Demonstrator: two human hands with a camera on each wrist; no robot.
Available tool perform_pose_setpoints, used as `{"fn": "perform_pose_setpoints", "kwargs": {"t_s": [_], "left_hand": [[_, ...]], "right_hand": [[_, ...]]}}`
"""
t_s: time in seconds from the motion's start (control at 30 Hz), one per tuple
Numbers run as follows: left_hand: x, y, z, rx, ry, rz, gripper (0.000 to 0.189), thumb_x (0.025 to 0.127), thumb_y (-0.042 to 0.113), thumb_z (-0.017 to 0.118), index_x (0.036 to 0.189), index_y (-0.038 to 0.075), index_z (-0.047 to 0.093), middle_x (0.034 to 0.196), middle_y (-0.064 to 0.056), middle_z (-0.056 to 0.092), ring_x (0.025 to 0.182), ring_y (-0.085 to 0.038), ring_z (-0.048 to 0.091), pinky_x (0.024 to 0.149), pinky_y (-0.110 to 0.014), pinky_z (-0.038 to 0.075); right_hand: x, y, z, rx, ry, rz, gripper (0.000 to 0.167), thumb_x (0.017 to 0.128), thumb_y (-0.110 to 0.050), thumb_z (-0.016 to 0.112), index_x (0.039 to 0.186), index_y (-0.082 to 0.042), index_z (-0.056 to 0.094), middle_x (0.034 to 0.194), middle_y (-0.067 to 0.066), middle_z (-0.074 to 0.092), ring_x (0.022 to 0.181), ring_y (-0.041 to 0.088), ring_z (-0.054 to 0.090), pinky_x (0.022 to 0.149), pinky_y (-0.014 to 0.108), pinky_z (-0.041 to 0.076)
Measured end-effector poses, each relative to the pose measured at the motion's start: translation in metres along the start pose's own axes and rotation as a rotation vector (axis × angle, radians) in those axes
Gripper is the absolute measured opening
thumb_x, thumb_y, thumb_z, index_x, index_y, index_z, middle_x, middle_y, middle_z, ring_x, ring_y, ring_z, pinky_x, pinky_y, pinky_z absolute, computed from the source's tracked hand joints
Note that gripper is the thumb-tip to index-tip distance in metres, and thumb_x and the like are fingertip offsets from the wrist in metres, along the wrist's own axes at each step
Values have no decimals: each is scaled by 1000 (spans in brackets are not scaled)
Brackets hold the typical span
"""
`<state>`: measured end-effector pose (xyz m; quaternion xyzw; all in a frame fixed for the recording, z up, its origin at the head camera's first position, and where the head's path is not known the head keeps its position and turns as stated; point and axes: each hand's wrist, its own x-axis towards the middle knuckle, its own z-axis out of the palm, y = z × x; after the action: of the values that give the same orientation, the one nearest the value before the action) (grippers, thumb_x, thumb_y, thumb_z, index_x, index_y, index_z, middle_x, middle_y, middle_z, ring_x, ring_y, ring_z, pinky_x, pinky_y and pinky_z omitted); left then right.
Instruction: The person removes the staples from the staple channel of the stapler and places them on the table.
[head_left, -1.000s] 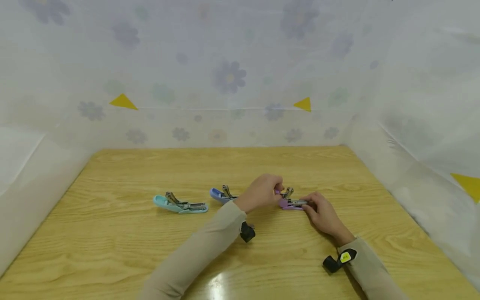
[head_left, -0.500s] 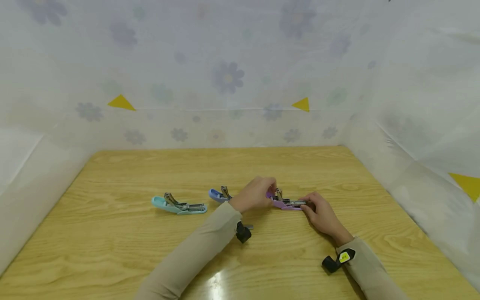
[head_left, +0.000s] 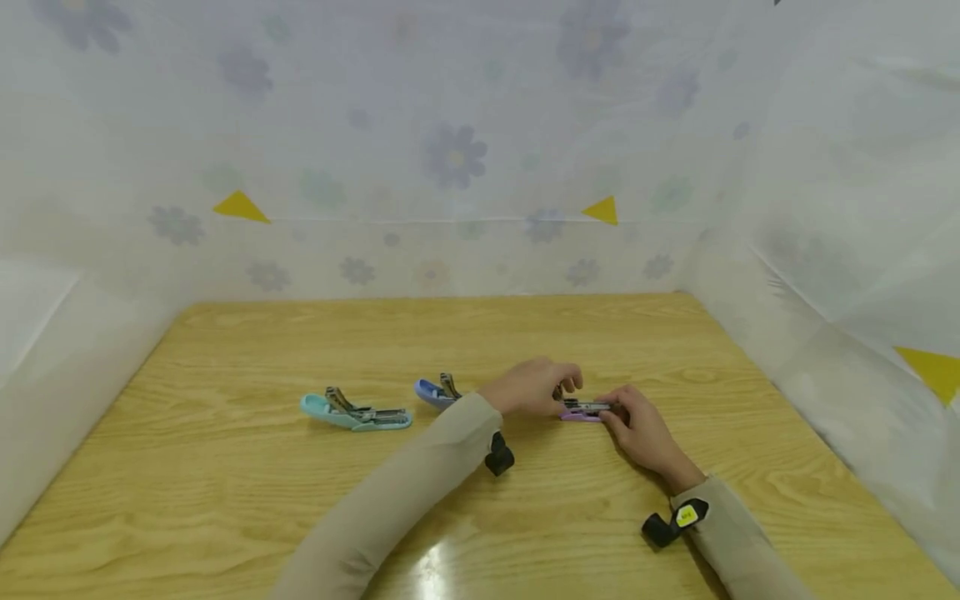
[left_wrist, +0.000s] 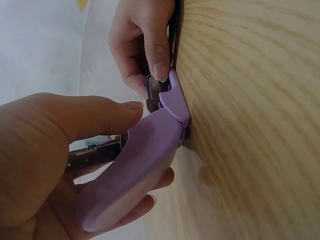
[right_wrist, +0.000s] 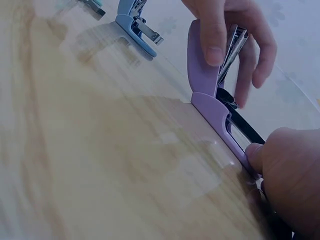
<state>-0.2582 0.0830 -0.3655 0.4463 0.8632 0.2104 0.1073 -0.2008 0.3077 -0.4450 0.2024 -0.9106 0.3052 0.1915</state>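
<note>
A purple stapler lies opened out on the table, its top cover swung back from its base. My left hand holds that cover, thumb on one side and fingers curled behind it, as the left wrist view shows. The raised metal staple magazine stands beside the cover, within the left fingers. At the far end of the base, my right hand pinches it between thumb and fingers. In the right wrist view, the stapler's purple cover rises steeply from the hinge.
Left of my hands lies a blue stapler, partly hidden by the left forearm. Further left is a turquoise stapler, also opened out. The wooden table is bounded by white flowered sheeting at the back and sides.
My left hand first drew the purple cover down to the left, then moved back right, raising the cover toward the base. My right hand keeps its pinch on the base.
</note>
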Motion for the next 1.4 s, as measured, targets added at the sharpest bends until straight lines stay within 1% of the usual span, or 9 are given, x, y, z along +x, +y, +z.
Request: {"fn": "perform_pose_setpoints", "kwargs": {"t_s": [0.1, 0.23, 0.37, 0.53, 0.83, 1.03, 1.13, 1.23, 1.4], "left_hand": [[7, 2, -2, 42, -24, 11, 32, 91, 13, 65, 122, 14, 60, 121, -2, 65, 101, -12, 63, 81, -21, 50], [13, 6, -6, 100, -69, -3, 28, 90, 15, 67, 118, 17, 64, 118, -1, 67, 106, -14, 62, 83, -23, 50], [17, 11, -8, 145, -126, -24, 26, 89, 14, 69, 115, 18, 68, 116, 0, 67, 100, -12, 63, 78, -22, 50], [22, 13, -7, 193, -166, -35, 23, 89, 9, 68, 109, 19, 70, 116, 2, 65, 87, -8, 56, 69, -21, 44], [23, 11, -5, 196, -145, -15, 15, 88, 10, 69, 100, 17, 68, 104, 2, 64, 76, -9, 50, 62, -20, 39], [25, 9, -2, 220, -132, -26, 10, 84, 5, 68, 83, 13, 63, 82, 3, 58, 65, -9, 43, 56, -20, 34], [25, 10, 1, 212, -123, -9, 18, 83, 3, 69, 73, 13, 57, 72, 4, 53, 62, -8, 42, 54, -19, 34], [26, 13, 4, 187, -114, 5, 23, 83, 2, 68, 69, 15, 54, 68, 5, 51, 59, -7, 41, 52, -18, 33], [27, 17, 7, 173, -96, -7, 24, 83, 2, 69, 68, 15, 55, 68, 4, 53, 59, -8, 42, 52, -18, 34]], "right_hand": [[3, 0, 1, 1, 0, -3, 16, 86, 6, 65, 100, -1, 66, 88, 6, 56, 69, 4, 45, 59, 22, 41], [6, -1, 2, 5, -8, -8, 16, 87, 6, 65, 101, -1, 66, 89, 7, 55, 70, 5, 48, 60, 22, 44], [8, -3, 1, 0, -15, -14, 16, 87, 6, 65, 101, -1, 66, 88, 6, 54, 69, 4, 47, 58, 22, 43], [11, -4, 0, -29, -20, -24, 15, 87, 5, 65, 100, -2, 67, 85, 5, 54, 67, 4, 41, 57, 23, 38], [13, -3, 0, -24, -15, -46, 16, 85, 6, 66, 98, -1, 66, 85, 5, 53, 67, 3, 41, 57, 23, 38], [12, -3, 3, -2, -33, -24, 18, 86, 4, 66, 102, -4, 66, 85, 2, 52, 67, 3, 41, 58, 23, 38], [9, -2, 3, 61, -33, -44, 24, 86, 5, 65, 107, -3, 63, 84, 2, 53, 65, 1, 43, 57, 22, 40], [7, -1, 0, 157, -40, -89, 31, 83, 10, 66, 111, -2, 60, 82, 5, 55, 61, 1, 44, 54, 22, 41], [8, -4, -6, 226, -98, -95, 28, 82, 12, 66, 105, -4, 59, 76, 6, 51, 59, 6, 40, 52, 24, 38]]}}
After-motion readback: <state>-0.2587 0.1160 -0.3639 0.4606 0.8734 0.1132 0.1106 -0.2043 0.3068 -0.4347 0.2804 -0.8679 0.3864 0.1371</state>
